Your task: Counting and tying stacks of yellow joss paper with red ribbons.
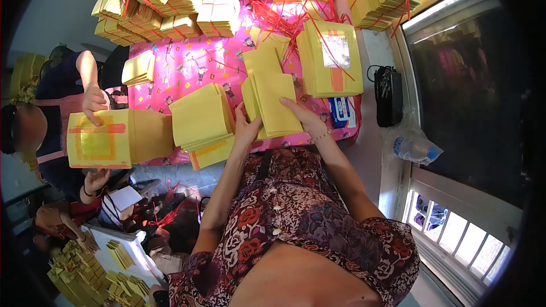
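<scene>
Between my two hands is a stack of yellow paper sheets (276, 99), held a little above the pink patterned tablecloth. My left hand (248, 128) grips its lower left edge, with the thumb against the paper. From the right side my right hand (304, 118) holds it, thumb on the top face and fingers partly hidden beneath. Close to my left hand lies a fanned yellow paper pile (202, 113), with an orange-marked sheet (211, 153) showing under it. A thick yellow stack with a silver square (335, 51) stands beyond my right hand, with red string across it.
Bundles of yellow paper (219, 14) tied with red string crowd the table's far side. At left a co-worker's hand (95, 102) rests on a gold-square stack (96, 139). A black box (388, 96) and bagged bottle (418, 148) are beside the window at right.
</scene>
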The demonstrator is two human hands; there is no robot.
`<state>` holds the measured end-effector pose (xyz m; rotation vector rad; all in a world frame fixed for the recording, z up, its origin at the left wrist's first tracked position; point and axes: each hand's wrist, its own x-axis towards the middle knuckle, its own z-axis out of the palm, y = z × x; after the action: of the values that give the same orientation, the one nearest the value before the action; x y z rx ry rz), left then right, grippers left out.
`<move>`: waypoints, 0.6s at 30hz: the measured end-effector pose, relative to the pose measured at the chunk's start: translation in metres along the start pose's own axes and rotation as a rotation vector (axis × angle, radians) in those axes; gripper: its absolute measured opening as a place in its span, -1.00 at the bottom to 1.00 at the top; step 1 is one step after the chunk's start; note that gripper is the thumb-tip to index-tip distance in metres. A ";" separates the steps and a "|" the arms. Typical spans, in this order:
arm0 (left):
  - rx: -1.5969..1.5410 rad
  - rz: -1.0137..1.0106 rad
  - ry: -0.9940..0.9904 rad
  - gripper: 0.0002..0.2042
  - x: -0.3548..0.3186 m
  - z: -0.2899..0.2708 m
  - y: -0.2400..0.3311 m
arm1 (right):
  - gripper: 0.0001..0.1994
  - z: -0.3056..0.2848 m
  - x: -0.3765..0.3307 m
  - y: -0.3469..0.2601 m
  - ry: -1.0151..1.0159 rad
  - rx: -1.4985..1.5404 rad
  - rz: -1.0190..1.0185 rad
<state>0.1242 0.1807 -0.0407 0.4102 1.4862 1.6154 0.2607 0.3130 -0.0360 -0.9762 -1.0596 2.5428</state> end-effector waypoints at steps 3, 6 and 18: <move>-0.086 -0.053 0.025 -0.34 -0.001 -0.002 -0.016 | -0.44 -0.005 0.003 0.003 0.048 -0.083 0.025; -0.218 -0.192 0.037 -0.39 -0.002 -0.004 -0.034 | -0.43 -0.014 0.008 0.008 0.081 -0.357 -0.064; -0.271 -0.299 -0.051 -0.37 0.011 -0.001 -0.081 | -0.46 -0.040 0.011 0.055 0.494 -0.925 -0.226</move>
<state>0.1478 0.1801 -0.1191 0.0713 1.2038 1.5243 0.2818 0.3007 -0.1001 -1.4511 -2.0419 1.4402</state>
